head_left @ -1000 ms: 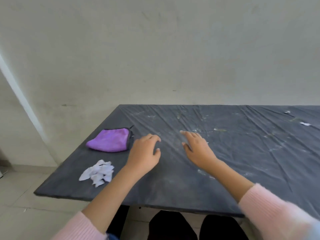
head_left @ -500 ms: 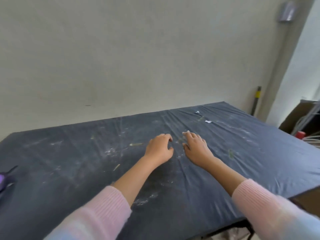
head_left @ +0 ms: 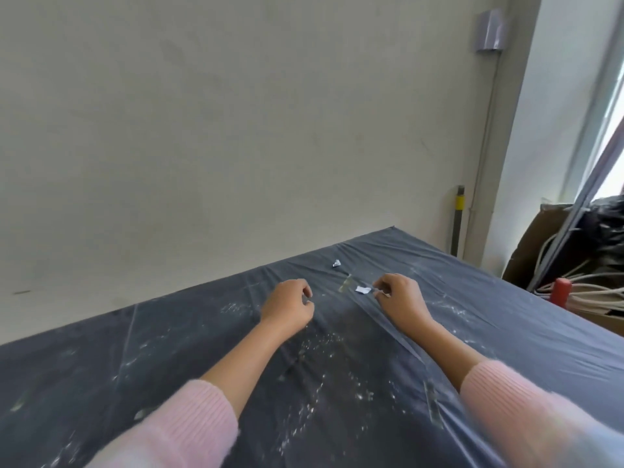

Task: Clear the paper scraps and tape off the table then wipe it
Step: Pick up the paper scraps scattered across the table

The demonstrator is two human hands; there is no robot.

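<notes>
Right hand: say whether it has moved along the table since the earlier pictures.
Yes. The right hand moved farther across the table: the white paper scrap, earlier well beyond its fingertips, now lies at them.

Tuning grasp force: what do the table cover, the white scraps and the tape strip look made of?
Table cover: thin dark sheet, probably plastic film or coated cloth; faint sheen, sharp creases. White scraps: paper, matte, crumpled edges. Tape strip: seemingly clear plastic tape; translucent, glossy.
</notes>
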